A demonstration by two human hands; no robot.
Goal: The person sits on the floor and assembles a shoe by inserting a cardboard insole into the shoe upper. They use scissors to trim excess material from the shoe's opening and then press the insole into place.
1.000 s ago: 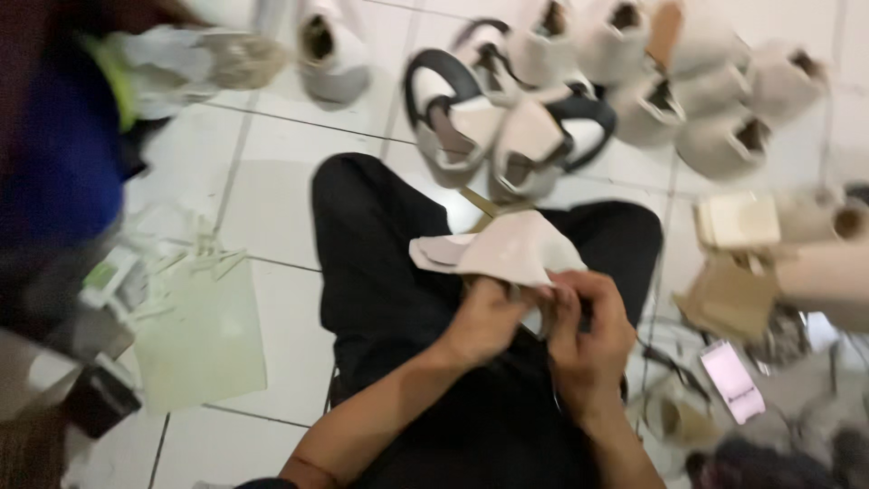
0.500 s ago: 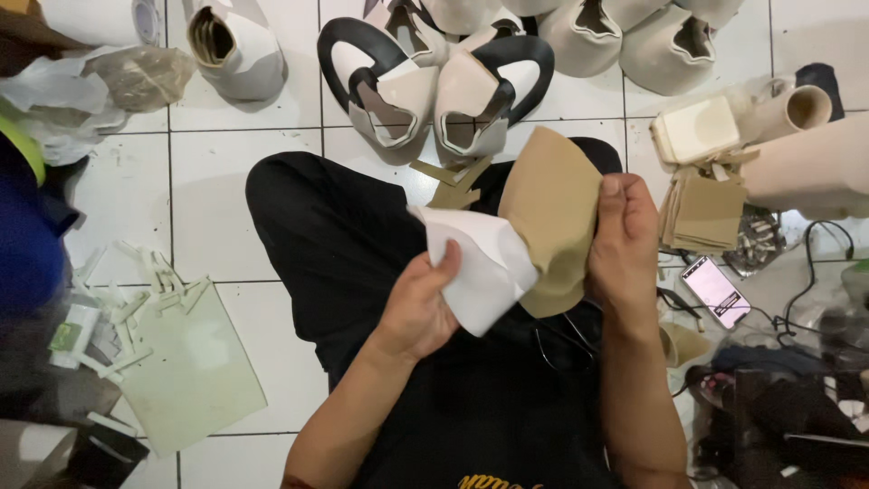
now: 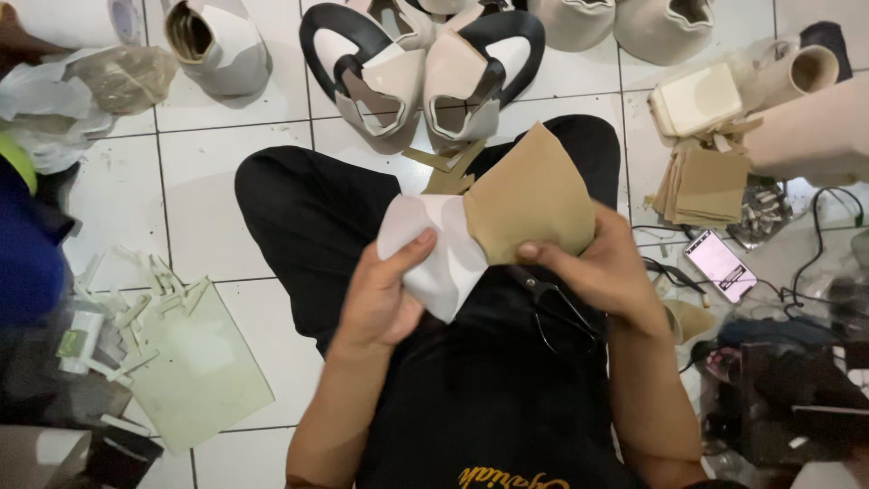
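Over the lap, the left hand (image 3: 385, 294) pinches the white panel (image 3: 434, 254) of a shoe upper while the right hand (image 3: 597, 267) grips its tan panel (image 3: 529, 195); scissors (image 3: 552, 303) lie on the lap below

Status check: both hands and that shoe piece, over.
Left hand grips the white panel. Right hand grips the tan panel. Panels joined, held above lap. Scissors on lap beneath; nothing blocking.
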